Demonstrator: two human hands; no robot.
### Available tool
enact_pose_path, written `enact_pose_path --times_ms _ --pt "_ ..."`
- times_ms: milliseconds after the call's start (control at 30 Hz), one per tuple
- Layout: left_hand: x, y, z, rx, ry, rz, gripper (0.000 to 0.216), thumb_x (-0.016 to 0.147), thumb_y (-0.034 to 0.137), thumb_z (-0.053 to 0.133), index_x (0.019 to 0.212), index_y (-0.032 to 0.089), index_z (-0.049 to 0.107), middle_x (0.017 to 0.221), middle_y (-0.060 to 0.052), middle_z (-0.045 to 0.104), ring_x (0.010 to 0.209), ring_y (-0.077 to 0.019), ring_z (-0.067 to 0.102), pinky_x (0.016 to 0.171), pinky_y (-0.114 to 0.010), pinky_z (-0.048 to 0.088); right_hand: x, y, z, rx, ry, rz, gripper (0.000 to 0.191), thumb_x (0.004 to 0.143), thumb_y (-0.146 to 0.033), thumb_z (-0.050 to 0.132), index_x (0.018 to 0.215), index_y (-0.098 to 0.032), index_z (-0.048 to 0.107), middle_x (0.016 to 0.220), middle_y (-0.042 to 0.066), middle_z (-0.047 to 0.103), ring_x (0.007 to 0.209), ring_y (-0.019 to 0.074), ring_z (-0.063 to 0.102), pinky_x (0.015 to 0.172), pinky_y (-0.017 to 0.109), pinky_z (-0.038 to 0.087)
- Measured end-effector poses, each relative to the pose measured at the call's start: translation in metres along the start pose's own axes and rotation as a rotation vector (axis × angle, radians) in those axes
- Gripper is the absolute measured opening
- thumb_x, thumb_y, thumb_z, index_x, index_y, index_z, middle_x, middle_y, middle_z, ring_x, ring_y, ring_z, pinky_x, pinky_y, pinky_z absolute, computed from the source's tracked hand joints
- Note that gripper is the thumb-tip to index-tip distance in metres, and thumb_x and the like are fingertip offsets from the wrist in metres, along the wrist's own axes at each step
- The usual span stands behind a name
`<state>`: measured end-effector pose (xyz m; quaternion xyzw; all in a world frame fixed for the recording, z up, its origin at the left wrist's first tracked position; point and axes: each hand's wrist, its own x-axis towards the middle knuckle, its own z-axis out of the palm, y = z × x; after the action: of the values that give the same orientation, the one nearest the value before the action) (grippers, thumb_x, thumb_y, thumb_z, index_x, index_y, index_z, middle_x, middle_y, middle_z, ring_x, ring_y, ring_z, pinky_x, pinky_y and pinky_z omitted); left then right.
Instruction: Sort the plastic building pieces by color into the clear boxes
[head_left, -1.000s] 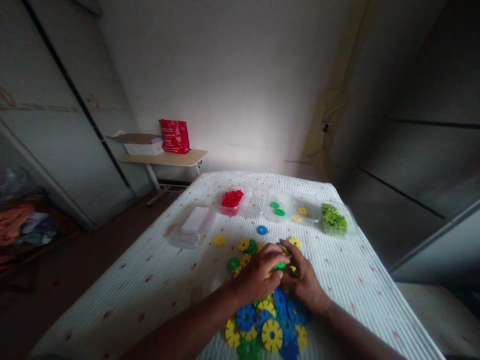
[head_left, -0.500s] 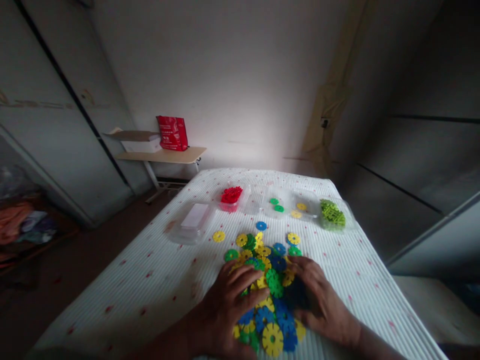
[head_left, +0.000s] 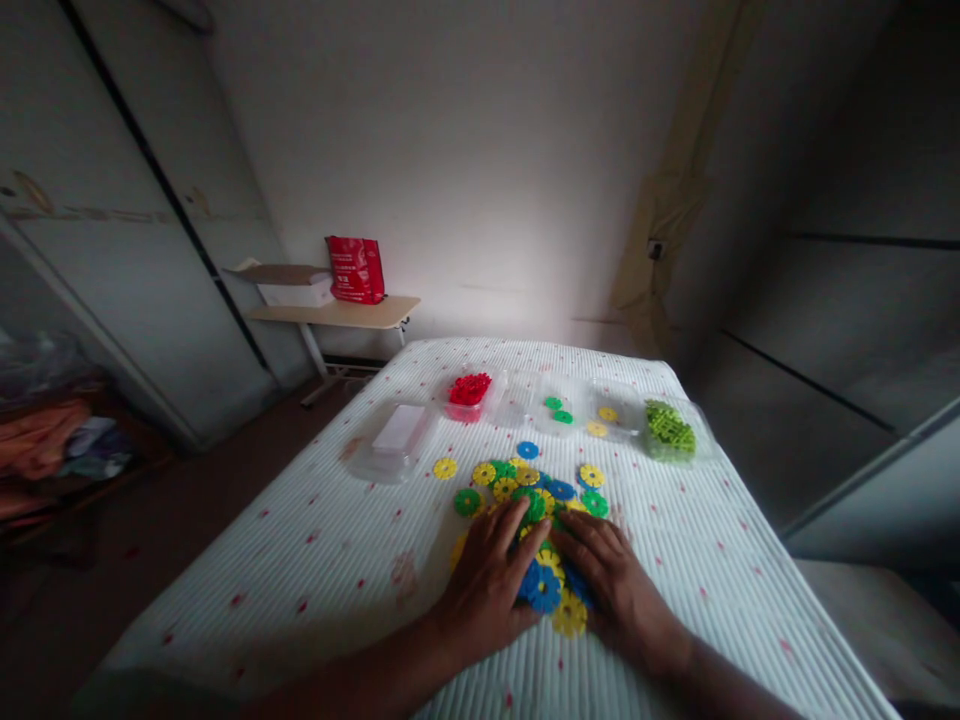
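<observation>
A heap of flat snowflake-shaped plastic discs [head_left: 534,497] in yellow, green and blue lies on the white ribbed cover of a bed [head_left: 315,560]. My left hand [head_left: 491,582] lies flat on the heap's left side with its fingers stretched out. My right hand [head_left: 615,590] rests flat on the right side, fingers spread over blue and yellow discs [head_left: 546,588]. Neither hand grips a disc.
A row of clear trays stands at the far side: red pieces [head_left: 469,392], a few green discs [head_left: 559,410], yellow discs [head_left: 602,421], light green pieces [head_left: 667,430]. A clear lidded box [head_left: 394,440] sits left. A side table with a red bag [head_left: 355,270] stands by the wall.
Both hands went from pinching discs at the heap's far side to lying flat on it. The discs nearest me have been pushed away into a tighter heap.
</observation>
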<state>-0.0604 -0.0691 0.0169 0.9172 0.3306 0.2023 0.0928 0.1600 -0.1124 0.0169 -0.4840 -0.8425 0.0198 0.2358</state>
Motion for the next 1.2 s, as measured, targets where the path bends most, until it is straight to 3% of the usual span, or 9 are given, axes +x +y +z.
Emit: enact_pose_path --times_ms 167,367,433,500,600,733,867,967,1200 --pt "0.024 0.002 -0.002 -0.001 0.097 -0.01 0.067 0.077 0.032 0.057 0.14 0.027 0.034 0.148 -0.011 0.029 0.129 -0.0339 0.035 0.104 -0.053 0.029 0.011 0.021 -0.005 0.066 0.108 0.108 0.046 0.081 -0.034 0.054 0.125 -0.022 0.054 0.125 0.012 0.057 0.117 0.0293 0.05 0.098 0.05 0.04" --pt "0.028 -0.014 -0.029 -0.085 0.112 0.05 0.054 0.081 0.034 0.05 0.134 0.026 0.043 0.14 -0.009 0.044 0.122 -0.0277 0.045 0.103 -0.047 0.033 0.016 0.027 -0.017 0.223 0.233 0.257 0.035 0.085 -0.039 0.049 0.116 -0.024 0.058 0.12 0.01 0.058 0.114 0.0256 0.052 0.095 0.043 0.046" --pt "0.027 -0.03 -0.033 -0.061 0.154 -0.036 0.048 0.083 0.033 0.047 0.13 0.025 0.048 0.136 -0.008 0.048 0.122 -0.0257 0.045 0.103 -0.043 0.034 0.018 0.035 -0.017 0.2 0.244 0.307 0.036 0.087 -0.042 0.047 0.116 -0.023 0.058 0.122 0.01 0.057 0.116 0.0255 0.051 0.097 0.043 0.045" --pt "0.028 -0.05 -0.031 0.012 0.206 -0.209 0.043 0.086 0.034 0.045 0.126 0.023 0.051 0.132 -0.009 0.051 0.121 -0.0249 0.046 0.103 -0.041 0.034 0.023 0.049 -0.012 0.141 0.241 0.38 0.042 0.086 -0.045 0.046 0.118 -0.021 0.056 0.127 0.012 0.054 0.121 0.0275 0.047 0.1 0.047 0.041" --pt "0.029 -0.079 -0.02 0.113 0.208 -0.432 0.046 0.086 0.038 0.046 0.126 0.018 0.051 0.132 -0.014 0.05 0.123 -0.0278 0.044 0.104 -0.044 0.034 0.036 0.069 0.0 0.081 0.204 0.481 0.046 0.085 -0.049 0.047 0.122 -0.024 0.054 0.129 0.01 0.053 0.126 0.0295 0.041 0.103 0.052 0.036" --pt "0.034 -0.093 -0.006 0.085 0.195 -0.537 0.049 0.085 0.041 0.048 0.128 0.018 0.048 0.137 -0.012 0.046 0.13 -0.0273 0.037 0.108 -0.044 0.03 0.06 0.068 0.005 0.169 0.097 0.44 0.05 0.084 -0.051 0.046 0.124 -0.021 0.055 0.127 0.01 0.056 0.124 0.0266 0.045 0.104 0.047 0.036" --pt "0.043 -0.086 -0.004 -0.176 0.154 -0.408 0.05 0.086 0.04 0.044 0.131 0.018 0.045 0.136 -0.011 0.048 0.129 -0.0224 0.04 0.108 -0.039 0.032 0.082 0.042 -0.006 0.416 -0.084 0.341 0.052 0.086 -0.052 0.045 0.125 -0.02 0.053 0.126 0.009 0.058 0.117 0.0232 0.053 0.098 0.041 0.043" --pt "0.05 -0.082 -0.007 -0.381 0.14 -0.287 0.047 0.087 0.039 0.044 0.129 0.019 0.047 0.131 -0.008 0.054 0.122 -0.0194 0.047 0.106 -0.035 0.035 0.098 0.033 -0.01 0.439 -0.097 0.301 0.053 0.087 -0.053 0.043 0.124 -0.018 0.055 0.125 0.01 0.059 0.116 0.0238 0.053 0.099 0.041 0.043" --pt "0.07 -0.097 0.0 -0.476 0.184 -0.349 0.048 0.086 0.038 0.045 0.131 0.019 0.047 0.134 -0.009 0.052 0.124 -0.0215 0.046 0.107 -0.037 0.034 0.136 0.055 0.017 0.368 -0.149 0.319 0.064 0.081 -0.064 0.044 0.126 -0.019 0.055 0.132 0.011 0.053 0.129 0.0297 0.04 0.109 0.048 0.029"
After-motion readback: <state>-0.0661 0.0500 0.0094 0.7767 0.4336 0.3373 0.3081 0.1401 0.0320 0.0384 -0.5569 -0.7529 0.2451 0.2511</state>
